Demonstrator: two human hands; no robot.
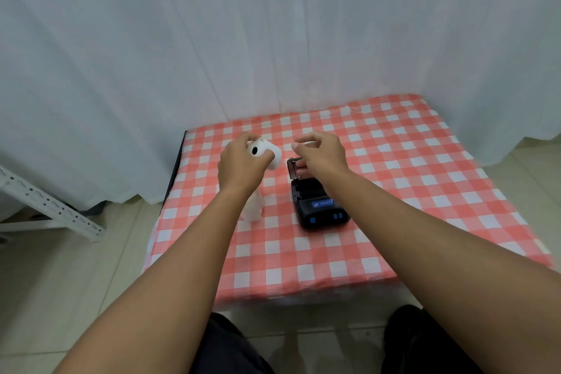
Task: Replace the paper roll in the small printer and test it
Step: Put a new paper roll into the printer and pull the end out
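Observation:
A small black printer (318, 206) with blue buttons lies on the red-and-white checked tablecloth (425, 191), its lid (295, 167) swung open at the far end. My left hand (243, 164) holds a white paper roll (263, 152) above the table, left of the printer, its dark core hole facing me. My right hand (321, 152) hovers over the open lid with fingers pinched on something small and white, mostly hidden. Another white paper roll (253, 209) stands on the cloth under my left forearm.
A white curtain (273, 39) hangs right behind the table. A white metal rack frame (48, 206) leans on the tiled floor at the left. My dark-trousered knees (230, 343) are at the table's near edge.

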